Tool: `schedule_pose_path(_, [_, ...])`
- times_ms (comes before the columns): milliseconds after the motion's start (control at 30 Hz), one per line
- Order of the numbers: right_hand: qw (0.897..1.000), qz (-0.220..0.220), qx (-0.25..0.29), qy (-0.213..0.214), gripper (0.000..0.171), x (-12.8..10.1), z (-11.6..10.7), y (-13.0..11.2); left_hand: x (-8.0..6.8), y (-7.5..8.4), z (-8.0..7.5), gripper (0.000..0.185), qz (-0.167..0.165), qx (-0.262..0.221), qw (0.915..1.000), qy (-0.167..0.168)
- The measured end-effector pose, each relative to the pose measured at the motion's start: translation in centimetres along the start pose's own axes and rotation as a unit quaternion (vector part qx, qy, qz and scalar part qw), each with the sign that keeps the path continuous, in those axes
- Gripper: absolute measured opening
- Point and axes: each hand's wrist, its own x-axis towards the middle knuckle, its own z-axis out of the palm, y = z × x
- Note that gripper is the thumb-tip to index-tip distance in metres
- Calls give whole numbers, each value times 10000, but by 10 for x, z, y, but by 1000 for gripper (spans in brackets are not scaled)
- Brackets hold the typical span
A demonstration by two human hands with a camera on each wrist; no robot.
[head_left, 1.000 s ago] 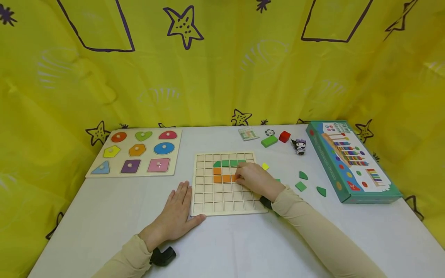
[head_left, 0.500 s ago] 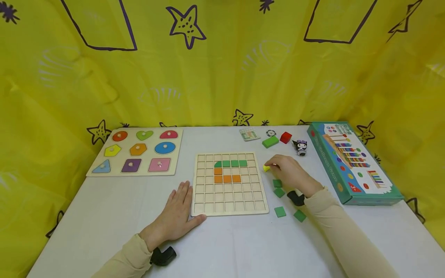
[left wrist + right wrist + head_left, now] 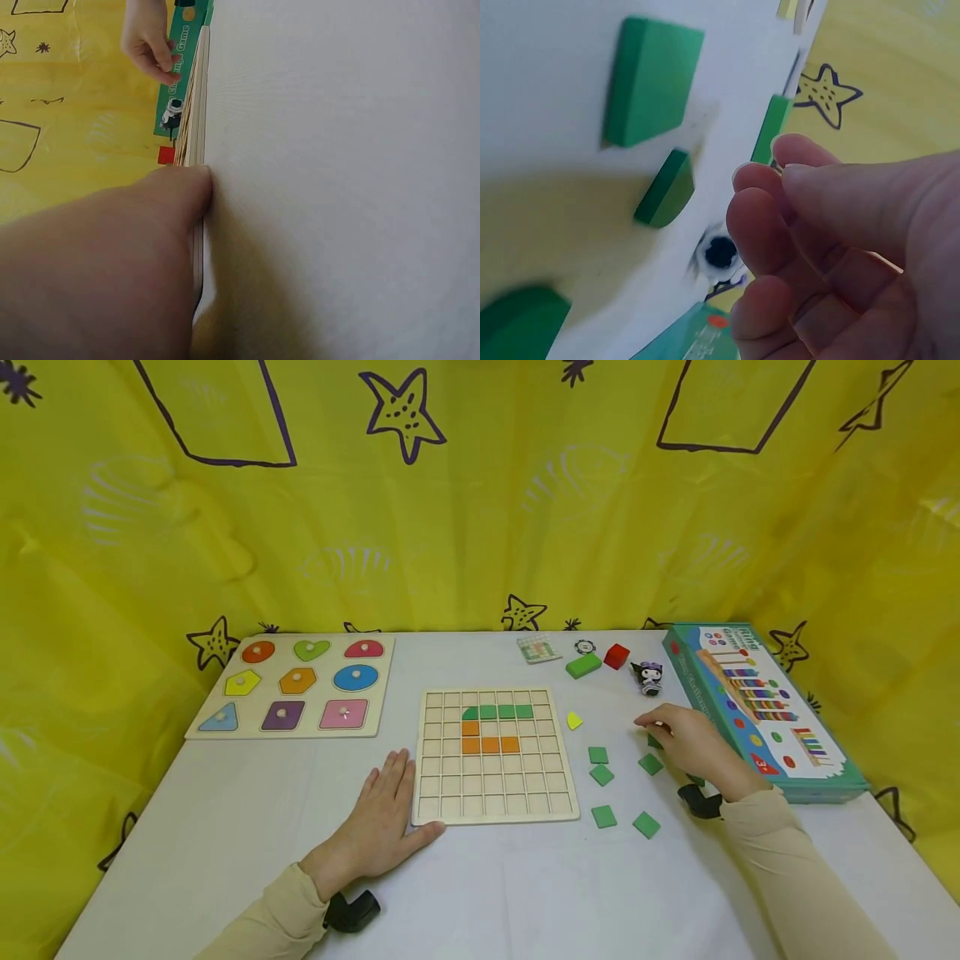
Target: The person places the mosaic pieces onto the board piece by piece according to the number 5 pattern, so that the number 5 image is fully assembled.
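Note:
My left hand (image 3: 375, 827) lies flat with its fingers along the left edge of the wooden grid board (image 3: 487, 785) and its thumb at the near left corner. In the board's cells sit a row of green tiles (image 3: 497, 712) and several orange tiles (image 3: 490, 745). My right hand (image 3: 693, 743) hovers to the right of the board with loosely bent fingers and nothing between them. Below its fingertips a green quarter-round tile (image 3: 667, 191) lies on the table, apart from the hand in the right wrist view. A green square tile (image 3: 650, 764) lies nearby.
Several green squares (image 3: 603, 817) and a yellow quarter-round tile (image 3: 574, 721) lie right of the board. Farther back are a green block (image 3: 583, 666), a red cube (image 3: 617, 656) and a small figurine (image 3: 648, 677). A game box (image 3: 765, 718) stands right, a shape puzzle (image 3: 255, 727) left.
My right hand has gone from above the board to the yellow tile, then farther right to the green quarter-round. The yellow tile remains on the table. My left hand has stayed put.

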Motion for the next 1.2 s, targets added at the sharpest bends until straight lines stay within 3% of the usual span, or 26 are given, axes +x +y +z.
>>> schedule_pose_path(267, [10000, -59, -71, -27, 19, 0, 4, 4, -1, 0, 1, 97, -15, -32, 10000, 79])
schedule_pose_path(633, [9971, -355, -239, -626, 28, 49, 31, -35, -2, 1, 4, 97, -11, -122, 9999, 88])
schedule_pose_path(900, [9950, -250, -370, -892, 23, 68, 39, -40, 1, 1, 1, 97, 37, -84, 9999, 49])
schedule_pose_path(1033, [9955, -118, -424, -843, 20, 67, 41, -41, 1, 1, 0, 97, 18, -21, 10000, 39])
schedule_pose_path(1200, [9959, -349, -594, -594, 18, 64, 44, -43, 0, 1, -1, 97, -4, -17, 10000, 25])
